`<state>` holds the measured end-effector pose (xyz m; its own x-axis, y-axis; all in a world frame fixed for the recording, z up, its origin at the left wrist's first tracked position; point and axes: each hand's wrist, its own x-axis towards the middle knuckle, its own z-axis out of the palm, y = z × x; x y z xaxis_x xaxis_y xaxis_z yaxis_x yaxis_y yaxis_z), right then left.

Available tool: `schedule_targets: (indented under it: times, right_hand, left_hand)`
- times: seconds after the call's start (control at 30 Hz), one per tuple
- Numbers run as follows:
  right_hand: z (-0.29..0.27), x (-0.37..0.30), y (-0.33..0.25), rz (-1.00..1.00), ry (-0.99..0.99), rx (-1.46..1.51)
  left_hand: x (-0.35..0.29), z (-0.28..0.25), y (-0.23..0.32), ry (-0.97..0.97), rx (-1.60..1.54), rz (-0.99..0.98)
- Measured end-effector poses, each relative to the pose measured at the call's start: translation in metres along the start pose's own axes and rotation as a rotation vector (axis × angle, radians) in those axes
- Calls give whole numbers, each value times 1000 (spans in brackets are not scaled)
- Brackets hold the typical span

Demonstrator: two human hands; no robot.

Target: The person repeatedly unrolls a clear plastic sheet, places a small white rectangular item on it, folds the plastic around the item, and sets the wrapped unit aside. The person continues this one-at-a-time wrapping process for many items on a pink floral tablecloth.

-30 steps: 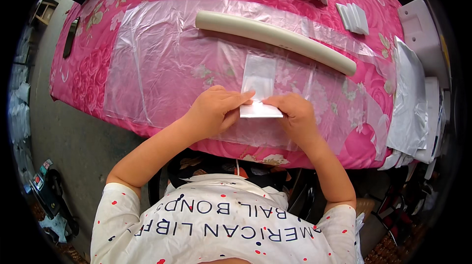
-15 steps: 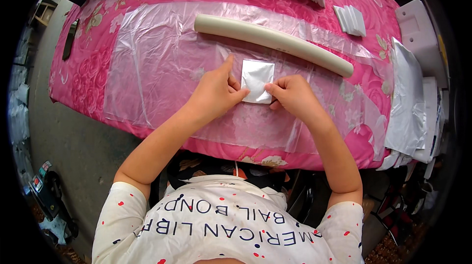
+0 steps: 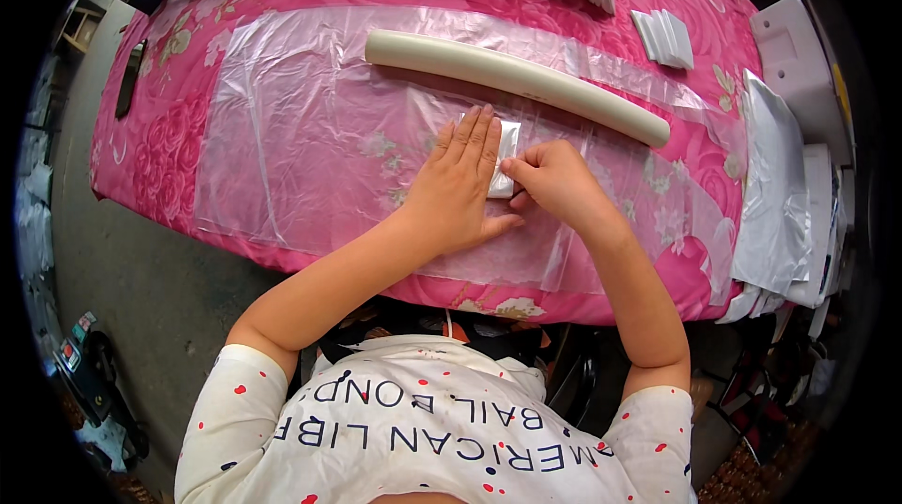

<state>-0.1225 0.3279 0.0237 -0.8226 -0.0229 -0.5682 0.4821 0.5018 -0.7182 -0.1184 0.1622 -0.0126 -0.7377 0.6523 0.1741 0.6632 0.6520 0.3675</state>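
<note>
Two hands are on one small, shiny white folded-plastic packet [image 3: 508, 140], so neither's really nearer. It's lying flat on the clear, crinkly plastic sheet [image 3: 301, 119] over the pink floral-covered worktop [image 3: 164, 170], just this side of the long cream tube [image 3: 517, 81]. Left hand [image 3: 453, 186] lies palm-down across the packet's left part, fingers straight, gripping nothing. Right hand [image 3: 556, 183] looks to be pinching the right edge, so the packet's to the left of those fingers. Visible strip runs away from the body; can't tell the true long axis under that palm.
</note>
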Motion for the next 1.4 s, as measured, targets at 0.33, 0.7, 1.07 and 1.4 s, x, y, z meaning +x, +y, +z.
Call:
schedule_targets:
  times: [0.33, 0.7, 1.07, 1.4]
  right_hand:
    - [10, -23, 4, -193, 247, -234]
    - [20, -20, -3, -846, 443, -657]
    - [133, -48, -5, -759, -3, -584]
    - [78, -58, 5, -1114, -226, -682]
  left_hand:
    - [-3, 7, -1, 23, -7, 14]
    - [-57, -36, -8, 225, -576, -94]
    - [-183, -45, 9, -171, -1525, -1066]
    - [-124, -98, 12, -444, -669, -581]
